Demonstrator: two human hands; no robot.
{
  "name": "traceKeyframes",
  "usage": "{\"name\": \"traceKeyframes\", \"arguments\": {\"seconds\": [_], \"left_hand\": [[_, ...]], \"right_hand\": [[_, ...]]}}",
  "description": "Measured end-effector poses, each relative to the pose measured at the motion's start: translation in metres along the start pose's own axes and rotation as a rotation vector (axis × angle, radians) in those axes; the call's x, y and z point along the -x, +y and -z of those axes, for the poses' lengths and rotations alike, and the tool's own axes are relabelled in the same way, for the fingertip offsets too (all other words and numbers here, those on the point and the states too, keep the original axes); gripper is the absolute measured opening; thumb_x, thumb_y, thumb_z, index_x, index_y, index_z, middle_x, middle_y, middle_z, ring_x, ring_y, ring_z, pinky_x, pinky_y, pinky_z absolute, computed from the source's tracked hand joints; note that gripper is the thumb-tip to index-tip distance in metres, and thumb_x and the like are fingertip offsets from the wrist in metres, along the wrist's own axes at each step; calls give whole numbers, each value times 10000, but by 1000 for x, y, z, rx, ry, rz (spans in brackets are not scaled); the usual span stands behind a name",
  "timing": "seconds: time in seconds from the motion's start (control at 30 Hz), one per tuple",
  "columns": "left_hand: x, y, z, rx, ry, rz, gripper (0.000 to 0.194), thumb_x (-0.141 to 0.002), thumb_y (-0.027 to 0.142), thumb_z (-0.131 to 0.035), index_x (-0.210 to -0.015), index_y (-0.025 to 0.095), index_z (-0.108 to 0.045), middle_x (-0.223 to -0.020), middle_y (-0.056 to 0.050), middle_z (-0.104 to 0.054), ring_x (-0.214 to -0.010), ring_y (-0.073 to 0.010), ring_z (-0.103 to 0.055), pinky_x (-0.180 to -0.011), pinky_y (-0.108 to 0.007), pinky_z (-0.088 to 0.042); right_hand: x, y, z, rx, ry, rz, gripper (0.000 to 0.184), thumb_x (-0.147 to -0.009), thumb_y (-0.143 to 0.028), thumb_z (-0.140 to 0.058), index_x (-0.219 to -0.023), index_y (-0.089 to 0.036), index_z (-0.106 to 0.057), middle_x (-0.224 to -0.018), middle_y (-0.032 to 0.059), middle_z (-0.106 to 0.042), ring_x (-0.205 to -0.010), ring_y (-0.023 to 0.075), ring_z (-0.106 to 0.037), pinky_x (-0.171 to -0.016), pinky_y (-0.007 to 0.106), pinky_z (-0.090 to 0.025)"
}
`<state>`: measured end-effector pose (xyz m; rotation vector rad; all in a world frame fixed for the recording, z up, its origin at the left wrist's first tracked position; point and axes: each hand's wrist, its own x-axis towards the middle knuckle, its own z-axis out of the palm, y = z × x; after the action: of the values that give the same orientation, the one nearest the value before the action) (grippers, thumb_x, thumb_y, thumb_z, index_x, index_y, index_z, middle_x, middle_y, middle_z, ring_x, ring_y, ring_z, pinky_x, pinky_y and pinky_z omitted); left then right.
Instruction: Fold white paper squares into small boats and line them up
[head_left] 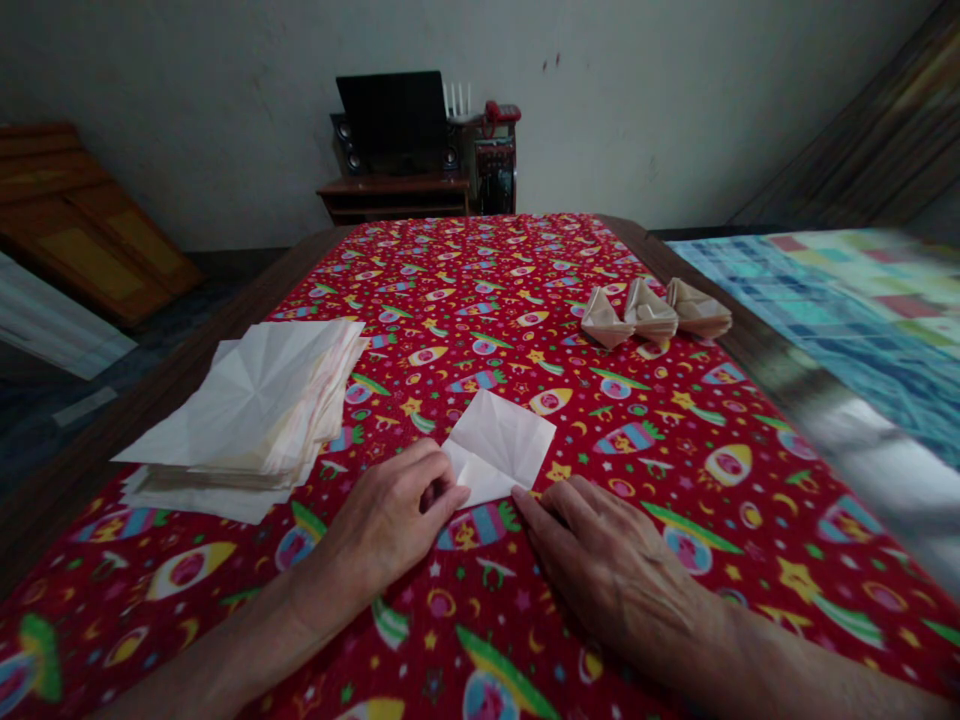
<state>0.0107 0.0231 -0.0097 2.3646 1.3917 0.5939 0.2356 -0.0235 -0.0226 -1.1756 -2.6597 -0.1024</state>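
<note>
A small white sheet of creased paper lies in front of me, its near edge folded over. My left hand is closed on the paper's left side, thumb at the near fold and the other fingers curled at the edge. At the near right corner, the thumb tip of my right hand presses the paper, with its bent fingers close together beside it. Left of my hands sits a stack of creased paper sheets. Several folded paper pieces stand in a row at the far right.
A red cloth with rocket prints covers the table, whose dark wooden edge shows on the right. Past its far end stand a desk with a black monitor and a red telephone. A wooden cabinet is at left, a patterned bed at right.
</note>
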Motion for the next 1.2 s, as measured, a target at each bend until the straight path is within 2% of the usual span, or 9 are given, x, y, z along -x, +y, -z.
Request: {"name": "traceKeyframes", "arguments": {"seconds": [0.3, 0.37, 0.4, 0.47, 0.53, 0.6, 0.7, 0.93, 1.2], "left_hand": [[-2, -2, -2, -6, 11, 0, 182, -797, 163, -614, -661, 168, -493, -688, 26, -484, -593, -104, -479, -545, -224, -375], [-2, -3, -3, 2, 79, -7, 132, -755, 122, -652, -810, 158, -538, -755, 19, -505, -602, -100, -490, -567, -221, -417], [-2, -3, -4, -3, 120, -26, 225, -745, 105, -658, -933, 151, -545, -834, 1, -526, -630, -102, -508, -596, -223, -445], [1, -2, -5, -50, 170, -113, 392, -776, 91, -627, -1141, 171, -508, -1043, -51, -532, -758, -122, -556, -688, -241, -487], [4, 0, -5, -156, 140, -247, 364, -845, 101, -551, -1181, 238, -525, -1181, -57, -520, -933, -163, -564, -798, -284, -492], [7, 4, -6, -264, 72, -382, 322, -896, 112, -479, -1173, 257, -553, -1206, -35, -559, -1060, -197, -533, -894, -335, -467], [11, 10, -7, -314, -18, -495, 359, -926, 105, -407, -1262, 193, -499, -1257, -30, -579, -1176, -192, -486, -1014, -354, -402], [21, 19, -8, -357, -130, -422, 545, -842, 10, -346, -1375, 123, -376, -1438, -67, -412, -1351, -185, -326, -1132, -380, -259], [30, 19, -1, -390, -130, -329, 457, -937, 254, -380, -1390, 198, -364, -1459, -47, -380, -1363, -203, -308, -1128, -422, -243]], "right_hand": [[-4, 2, 1, -88, 19, -46, 321, -887, -134, -424, -1190, -144, -528, -826, 55, -540, -719, 173, -492, -597, 290, -412], [-4, 2, 2, -117, 12, -60, 297, -900, -143, -420, -1173, -159, -536, -820, 45, -534, -716, 169, -491, -593, 287, -400], [-5, 2, 3, -128, 11, -63, 286, -905, -147, -418, -1164, -163, -539, -818, 42, -531, -715, 168, -489, -593, 287, -395], [-5, 2, 4, -143, 9, -66, 272, -910, -150, -419, -1152, -166, -541, -816, 39, -527, -711, 166, -483, -590, 288, -383], [-6, 2, 4, -157, -7, -70, 264, -905, -146, -426, -1141, -169, -541, -816, 36, -524, -704, 166, -476, -586, 290, -372], [-5, 1, 5, -167, -29, -78, 254, -896, -136, -434, -1122, -171, -543, -821, 35, -520, -707, 168, -471, -590, 294, -367], [-5, 1, 5, -171, -40, -90, 229, -891, -126, -431, -1081, -180, -548, -835, 35, -517, -721, 170, -464, -612, 298, -366], [-7, 1, 4, -137, -4, -76, 201, -891, -119, -426, -1027, -173, -564, -791, 32, -506, -679, 164, -443, -580, 292, -333], [-4, 4, -2, -114, 18, -101, 173, -900, -139, -432, -974, -169, -585, -784, 39, -513, -695, 162, -466, -591, 287, -341]]}}
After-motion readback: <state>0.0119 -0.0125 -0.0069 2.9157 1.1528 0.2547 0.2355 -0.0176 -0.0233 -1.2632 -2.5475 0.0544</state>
